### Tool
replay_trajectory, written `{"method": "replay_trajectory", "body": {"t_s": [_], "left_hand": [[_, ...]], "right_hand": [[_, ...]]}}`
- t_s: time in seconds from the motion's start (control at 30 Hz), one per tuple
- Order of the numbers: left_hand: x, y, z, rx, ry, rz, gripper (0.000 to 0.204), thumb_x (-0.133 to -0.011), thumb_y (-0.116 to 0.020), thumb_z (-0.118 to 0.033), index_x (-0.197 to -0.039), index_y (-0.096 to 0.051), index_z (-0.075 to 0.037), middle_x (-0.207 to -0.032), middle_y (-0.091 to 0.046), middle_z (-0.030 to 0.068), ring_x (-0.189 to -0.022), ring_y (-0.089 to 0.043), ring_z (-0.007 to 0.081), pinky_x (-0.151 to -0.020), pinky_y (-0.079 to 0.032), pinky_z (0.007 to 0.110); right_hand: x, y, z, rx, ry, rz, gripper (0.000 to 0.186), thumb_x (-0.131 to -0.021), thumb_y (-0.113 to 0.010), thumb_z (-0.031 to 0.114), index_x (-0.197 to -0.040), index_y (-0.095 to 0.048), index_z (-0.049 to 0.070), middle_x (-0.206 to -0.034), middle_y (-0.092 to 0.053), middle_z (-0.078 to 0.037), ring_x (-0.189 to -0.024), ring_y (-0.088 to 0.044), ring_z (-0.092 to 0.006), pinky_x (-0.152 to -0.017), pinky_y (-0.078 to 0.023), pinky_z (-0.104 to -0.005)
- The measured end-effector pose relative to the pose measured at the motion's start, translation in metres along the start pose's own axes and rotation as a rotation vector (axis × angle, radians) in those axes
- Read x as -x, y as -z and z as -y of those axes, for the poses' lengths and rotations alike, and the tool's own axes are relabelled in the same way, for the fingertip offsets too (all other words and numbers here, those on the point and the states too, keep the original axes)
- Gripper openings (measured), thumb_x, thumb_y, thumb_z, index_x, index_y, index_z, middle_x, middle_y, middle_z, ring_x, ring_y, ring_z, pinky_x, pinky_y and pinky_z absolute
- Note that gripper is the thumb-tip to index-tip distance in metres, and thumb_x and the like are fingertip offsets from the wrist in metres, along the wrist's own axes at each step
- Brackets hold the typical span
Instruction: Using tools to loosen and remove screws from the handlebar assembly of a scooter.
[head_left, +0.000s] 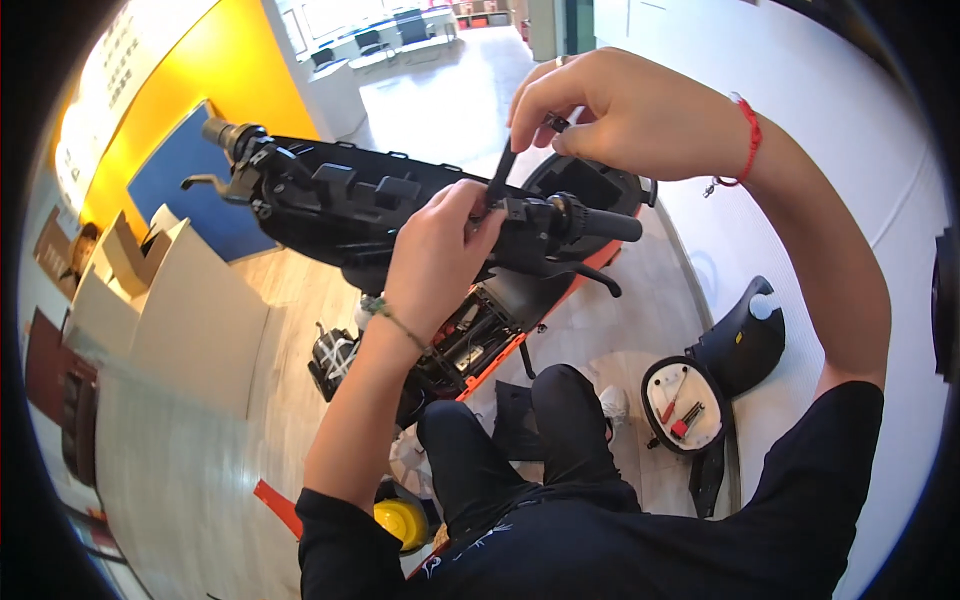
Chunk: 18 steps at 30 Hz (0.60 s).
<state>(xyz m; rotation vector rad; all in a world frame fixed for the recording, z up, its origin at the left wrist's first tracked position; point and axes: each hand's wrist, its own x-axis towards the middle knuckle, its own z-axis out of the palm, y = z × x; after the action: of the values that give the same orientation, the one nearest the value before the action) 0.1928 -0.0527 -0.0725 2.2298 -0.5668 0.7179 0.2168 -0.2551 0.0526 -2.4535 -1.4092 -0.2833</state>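
Observation:
My left hand (pixel 437 250) is closed at the handlebar, its thumb and fingertips pinching the lower end of a slim black stem (pixel 502 175). Higher up and to the right, my right hand (pixel 615 112) curls around the upper part of that stem; a small black piece (pixel 556 122) shows between its fingers. What tops the stem is hidden by the hand. Beside both hands lies the scooter's handlebar, with a right grip (pixel 610 226), a black brake lever (pixel 595 278) and a left grip (pixel 228 132). A black plastic cover (pixel 350 190) spans its middle.
Below, the scooter's orange-edged body (pixel 480 345) stands opened, its inner parts showing. An upturned seat (pixel 683 400) on the floor at right holds a few tools, including a red-handled screwdriver (pixel 672 405). A yellow round object (pixel 400 522) and cream panels (pixel 205 310) are at left.

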Motion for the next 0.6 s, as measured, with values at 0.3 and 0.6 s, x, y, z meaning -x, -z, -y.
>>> {"method": "replay_trajectory", "body": {"t_s": [0.3,0.6], "left_hand": [[-0.001,0.002,-0.002,-0.025,0.015,0.025,0.014,-0.085,-0.065,-0.006,-0.091,-0.057,0.004,-0.074,-0.061,0.0094,-0.067,-0.058,0.0134,-0.062,-0.047,0.027],[-0.002,0.000,-0.004,-0.016,0.055,0.013,0.021,-0.082,-0.069,-0.005,-0.081,-0.049,0.003,-0.069,-0.055,0.0071,-0.063,-0.055,0.0121,-0.060,-0.046,0.026]], "right_hand": [[0.005,-0.016,-0.016,0.211,0.029,-0.256,0.040,-0.073,-0.047,-0.011,-0.104,-0.064,0.007,-0.094,-0.067,-0.014,-0.081,-0.067,-0.0217,-0.076,-0.052,-0.0330],[-0.002,-0.017,-0.021,0.375,0.062,-0.374,0.024,-0.079,-0.054,0.002,-0.101,-0.063,0.005,-0.079,-0.067,-0.012,-0.073,-0.066,-0.0242,-0.069,-0.052,-0.0322]]}}
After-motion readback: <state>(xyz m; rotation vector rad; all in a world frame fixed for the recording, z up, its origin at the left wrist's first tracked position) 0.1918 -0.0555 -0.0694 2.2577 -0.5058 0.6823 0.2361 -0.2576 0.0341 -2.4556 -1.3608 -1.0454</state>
